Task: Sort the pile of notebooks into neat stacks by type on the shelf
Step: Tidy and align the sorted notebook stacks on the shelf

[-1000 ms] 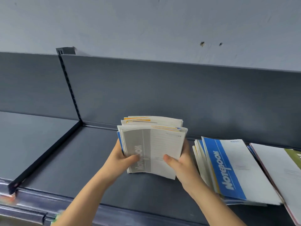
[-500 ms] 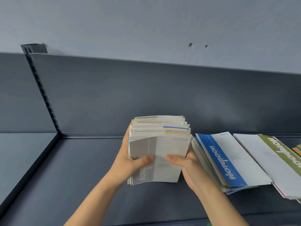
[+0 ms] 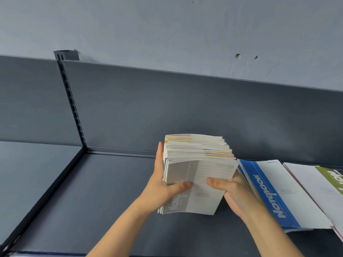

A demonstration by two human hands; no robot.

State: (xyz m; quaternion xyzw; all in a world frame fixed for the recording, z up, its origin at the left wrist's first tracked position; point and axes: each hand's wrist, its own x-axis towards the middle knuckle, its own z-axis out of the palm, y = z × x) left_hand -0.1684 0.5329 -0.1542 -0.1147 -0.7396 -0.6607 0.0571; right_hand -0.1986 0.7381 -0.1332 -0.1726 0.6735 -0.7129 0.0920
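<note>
Left hand (image 3: pixel 163 184) grips the bundle of small notebooks (image 3: pixel 198 160) at its 9 o'clock edge, thumb curled over the grey front cover and fingers laid up along the side. Right hand (image 3: pixel 234 191) grips the same bundle from 3 o'clock, thumb on the cover, fingers hidden behind it. The thumbs nearly meet low on the cover.

The bundle is upright and leans back toward 12. Its lower edge is at or just above the shelf deck (image 3: pixel 96 201); I cannot tell whether it touches. The top edges are stepped and uneven, with orange and blue bands among the grey, so the bundle is likely still mixed. A hold from both sides probably keeps the loose covers from splaying while the edges are squared or the front copy is picked off.

At 3 o'clock, just beside the right hand, the blue-banded notebooks (image 3: pixel 274 193) lie flat, larger in format and slewed off square. That looks like one type begun, not yet neat. Farther toward 3, a green-banded notebook (image 3: pixel 332 180) overlaps their far edge.

Toward 9 the deck runs to a divider rail (image 3: pixel 46 199). The slotted upright (image 3: pixel 71 104) is at 10 o'clock, the back panel (image 3: pixel 176 108) at 12.

Judgement: sorting is at an early stage.
</note>
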